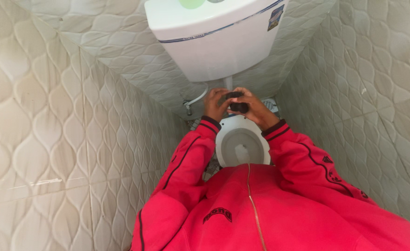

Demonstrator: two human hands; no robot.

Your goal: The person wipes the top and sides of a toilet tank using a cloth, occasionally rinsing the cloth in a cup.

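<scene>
Pale quilt-pattern wall tiles (51, 130) close in on both sides and behind, forming a narrow stall. Below the camera the person's red zip jacket (260, 214) fills the lower frame, its dark-trimmed sleeves reaching forward. A white cistern (214, 42) hangs on the back wall, with a thin blue line around its lid and a small sticker at one corner. Beneath it sits the white toilet bowl (242, 144), seen from above between the two forearms, with patterned floor tiles (209, 167) just showing beside its base. A flexible white hose (198, 98) curves from under the cistern to a small valve at the left.

Over the back of the bowl, just under the cistern, the left hand (214, 104) and the right hand (256, 109) are brought together around a small dark object (238, 104). Both sets of fingers curl on it, the left from the side and top, the right cupping it from below and the outer side. What the object is cannot be told; it is partly covered and looks dark, rounded and compact.

Judging by how easily it sits within two hands, it is probably light and fairly stiff. If smooth or damp it could slip, and it hangs directly over the open bowl, so a wrapped hold around its middle, with one palm underneath, seems the safest place to grip.
</scene>
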